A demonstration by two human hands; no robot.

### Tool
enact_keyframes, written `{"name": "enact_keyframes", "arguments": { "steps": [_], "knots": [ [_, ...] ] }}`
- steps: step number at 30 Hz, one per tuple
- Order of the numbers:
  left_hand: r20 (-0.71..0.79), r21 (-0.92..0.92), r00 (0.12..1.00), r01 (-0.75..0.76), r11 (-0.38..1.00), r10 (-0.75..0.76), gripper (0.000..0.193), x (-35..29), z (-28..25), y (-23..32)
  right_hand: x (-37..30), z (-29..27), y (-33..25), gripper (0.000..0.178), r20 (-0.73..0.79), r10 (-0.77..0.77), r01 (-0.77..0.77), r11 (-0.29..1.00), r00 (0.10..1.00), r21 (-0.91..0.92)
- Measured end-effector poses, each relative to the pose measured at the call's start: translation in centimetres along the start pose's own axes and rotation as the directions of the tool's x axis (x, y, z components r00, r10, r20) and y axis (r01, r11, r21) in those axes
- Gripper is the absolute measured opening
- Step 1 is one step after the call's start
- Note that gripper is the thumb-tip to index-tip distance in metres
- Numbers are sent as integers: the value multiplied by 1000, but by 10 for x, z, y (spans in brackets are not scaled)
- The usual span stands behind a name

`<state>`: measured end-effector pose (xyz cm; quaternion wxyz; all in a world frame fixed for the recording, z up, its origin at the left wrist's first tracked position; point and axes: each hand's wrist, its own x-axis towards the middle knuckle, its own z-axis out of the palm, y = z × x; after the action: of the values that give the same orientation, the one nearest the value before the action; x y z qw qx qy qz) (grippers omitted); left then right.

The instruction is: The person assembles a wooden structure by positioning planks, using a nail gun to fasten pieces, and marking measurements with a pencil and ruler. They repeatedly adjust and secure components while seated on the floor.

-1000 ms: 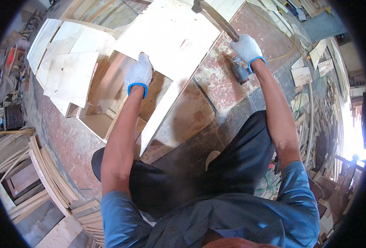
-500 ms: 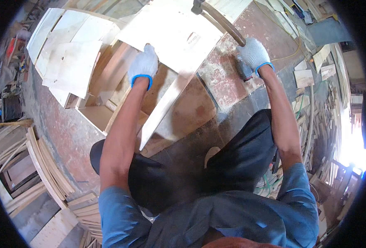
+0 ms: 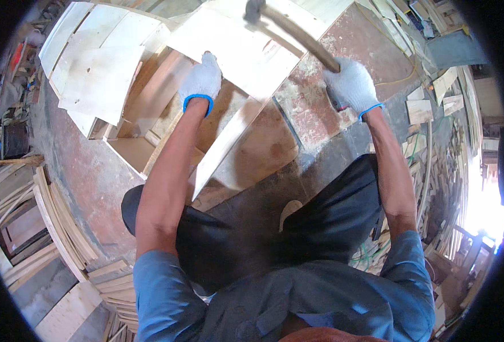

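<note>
My right hand point(image 3: 351, 84), in a white knitted glove with a blue cuff, is closed round the wooden handle of a hammer point(image 3: 304, 39). The hammer's dark head is raised over the pale wooden panel point(image 3: 237, 54) and slightly blurred. At the panel's near edge is my left hand point(image 3: 201, 80), gloved alike, closed on that edge with a fingertip on top; its other fingers are mostly hidden. Under the panel lies an open wooden frame point(image 3: 166, 97) with boards inside. A narrow pale board point(image 3: 223, 148) slants from the panel toward my knees.
More pale panels point(image 3: 101, 74) cover the frame's left part. Stacked wood strips point(image 3: 64, 228) lie at the left, and scrap wood point(image 3: 428, 182) is heaped at the right. A small dark object, partly hidden, is under my right hand. My bent legs point(image 3: 331, 211) are close in front.
The hammer's head has moved left, and my right hand slightly down. My left hand has shifted a little up and right; the panel beneath it looks slightly shifted too.
</note>
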<state>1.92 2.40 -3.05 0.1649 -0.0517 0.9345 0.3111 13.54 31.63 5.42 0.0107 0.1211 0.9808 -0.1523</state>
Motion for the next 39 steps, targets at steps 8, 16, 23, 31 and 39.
{"name": "enact_keyframes", "arguments": {
  "steps": [8, 16, 23, 31, 39],
  "knots": [
    [7, 14, 1000, -9, 1000, 9, 80, 6, 5, -1, 6, 20, 20, 38, 118, -19, 29, 996, 993, -80],
    [-18, 25, 1000, -13, 1000, 13, 78, 2, 6, 0, -10, 20, -4, 33, 144, -144, 159, 982, 979, -105],
    [54, -31, 998, 46, 998, -44, 83, 0, 1, 2, -19, -5, 68, 38, 276, 60, -104, 983, 959, 150],
    [174, -215, 981, -50, 975, 89, 79, -12, -7, 1, -195, 147, 243, 32, 325, 526, -610, 747, 786, 267],
    [208, 325, 939, -330, 886, 274, 58, -73, -54, -51, -221, 163, 244, 32, 173, 446, -477, 846, 878, 239]
  ]
}}
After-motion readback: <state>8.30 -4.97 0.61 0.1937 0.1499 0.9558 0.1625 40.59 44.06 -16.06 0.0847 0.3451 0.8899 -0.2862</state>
